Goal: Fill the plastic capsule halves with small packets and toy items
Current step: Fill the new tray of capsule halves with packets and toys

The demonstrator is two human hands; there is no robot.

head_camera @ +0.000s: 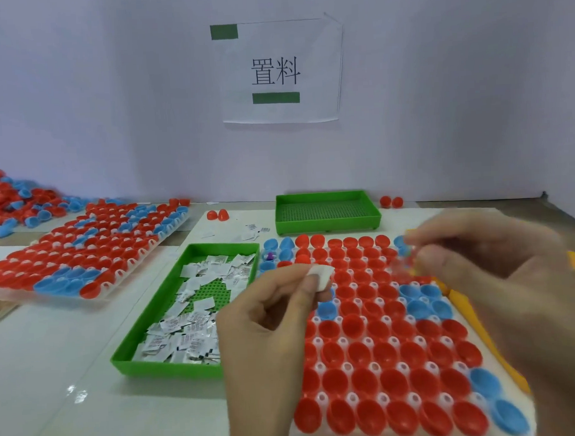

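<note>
The left hand (pixel 270 317) pinched one small white packet (pixel 322 276) between thumb and fingers. It held the packet above the white rack (pixel 319 342) of red and blue capsule halves (pixel 383 332), probably to drop it into an open cup. The right hand (pixel 485 262) was apart from it, over the far rows. It was blurred, so I cannot tell if it gripped a toy. The green tray (pixel 167 368) of packets lay just beside the rack, likely for a short reach.

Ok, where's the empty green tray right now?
Head view: the empty green tray sits at the back of the table, right of centre, below the paper sign and just behind the capsule rack.
</note>
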